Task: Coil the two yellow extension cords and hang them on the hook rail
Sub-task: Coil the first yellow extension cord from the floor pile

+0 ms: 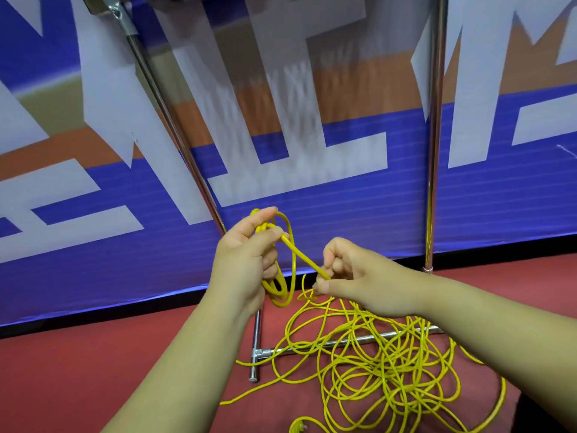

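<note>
The left hand (246,264) grips a few small loops (282,289) of yellow cord, and the right hand (359,276) pinches the strand (307,259) feeding them. Most of the cord lies in a loose tangle (374,364) on the red floor (93,354). Coiling looks barely begun, and nothing is hung yet.

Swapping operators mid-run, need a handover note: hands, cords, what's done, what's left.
Left hand: grips a small coil of a few loops.
Right hand: pinches the strand running to that coil.
Loose cord: tangled pile on the red floor, draped over the rack's base bar; one plug at the bottom edge. Cannot tell the two cords apart in the pile.
Done: first loops only.
Left: coil nearly all the cord, then hang both; no hooks in view.
</note>
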The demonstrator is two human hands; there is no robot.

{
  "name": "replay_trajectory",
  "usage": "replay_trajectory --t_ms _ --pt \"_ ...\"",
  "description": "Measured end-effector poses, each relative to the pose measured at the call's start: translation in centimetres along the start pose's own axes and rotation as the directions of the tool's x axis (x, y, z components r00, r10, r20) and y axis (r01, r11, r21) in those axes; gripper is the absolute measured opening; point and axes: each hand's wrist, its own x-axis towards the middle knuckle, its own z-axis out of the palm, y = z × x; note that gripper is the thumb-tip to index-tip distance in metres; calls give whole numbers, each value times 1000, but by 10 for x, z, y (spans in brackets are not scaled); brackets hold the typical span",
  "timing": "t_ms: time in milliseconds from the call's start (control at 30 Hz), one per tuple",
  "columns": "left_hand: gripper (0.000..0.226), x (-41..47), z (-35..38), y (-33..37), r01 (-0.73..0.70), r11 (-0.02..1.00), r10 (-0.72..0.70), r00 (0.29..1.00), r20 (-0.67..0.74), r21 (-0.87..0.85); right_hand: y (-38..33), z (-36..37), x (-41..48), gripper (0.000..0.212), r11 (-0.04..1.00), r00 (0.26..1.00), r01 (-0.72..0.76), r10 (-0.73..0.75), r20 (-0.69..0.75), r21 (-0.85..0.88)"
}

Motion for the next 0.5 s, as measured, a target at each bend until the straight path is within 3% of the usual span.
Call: replay_trajectory --t_ms 200,400,500 --pt "28 10 -27 11 -9 988 -10 993 -118 -155 17 -1 2 17 986 990 -133 137 35 -104" --pt "21 14 -49 7 49 980 -75 989 -125 -194 7 6 2 10 998 997 -55 54 -53 -17" --pt "34 12 -51 6 67 988 -78 994 -75 -142 -9 11 -1 10 1000 998 16 -16 -55 7"
